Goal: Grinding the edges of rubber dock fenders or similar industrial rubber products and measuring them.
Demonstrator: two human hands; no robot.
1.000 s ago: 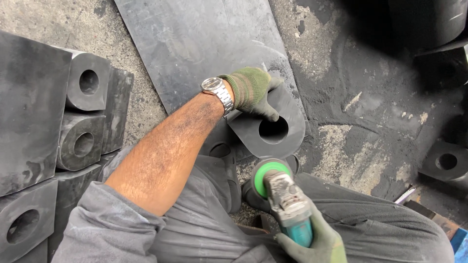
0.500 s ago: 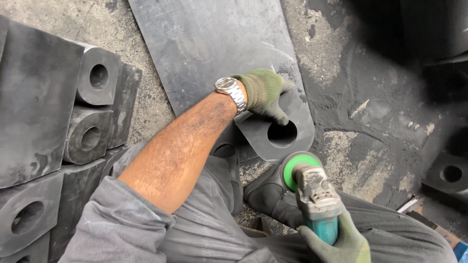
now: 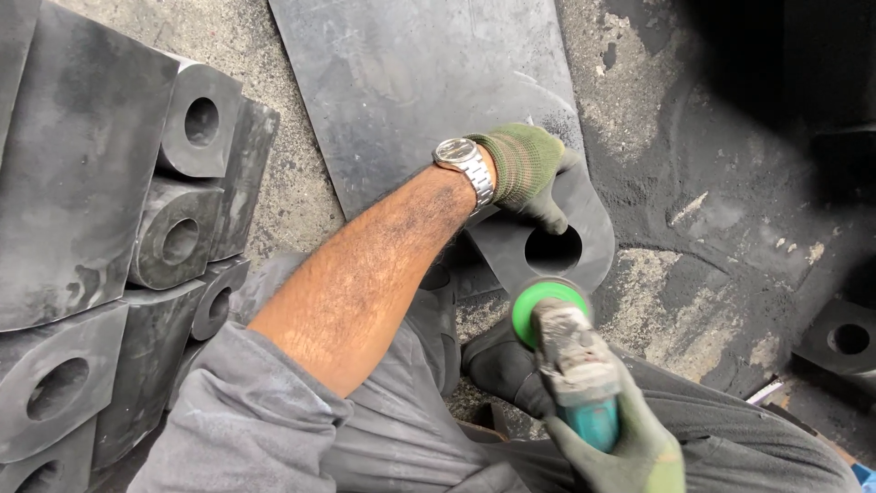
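The left hand [image 3: 527,169], in a green knit glove, is reaching forward with the bare forearm stretched out and a silver wristwatch [image 3: 464,162] showing at the wrist; its fingers are curling down over the top edge of a black rubber block [image 3: 589,224] and pressing on it, so the hand is closing around that edge rather than lying flat. The block is lying on the floor [image 3: 693,228] just in front of the person's knees, its rounded end pointing toward the camera, and a round hole [image 3: 553,248] is passing through it; the hole is showing only darkness inside. The right hand [image 3: 630,447], also gloved in green, is wrapping tightly around the teal body of an angle grinder [image 3: 570,351] low in the view, with the wrist bent so that the tool is pointing forward. The grinder's green disc [image 3: 538,297] is sitting just beside the near rim of the block, whether touching it or not cannot be told. A long dark rubber sheet [image 3: 411,82] is lying beyond the block. At the left, a stack of similar black blocks [image 3: 109,237], each with a round bore, is resting on the floor, well apart from both hands.
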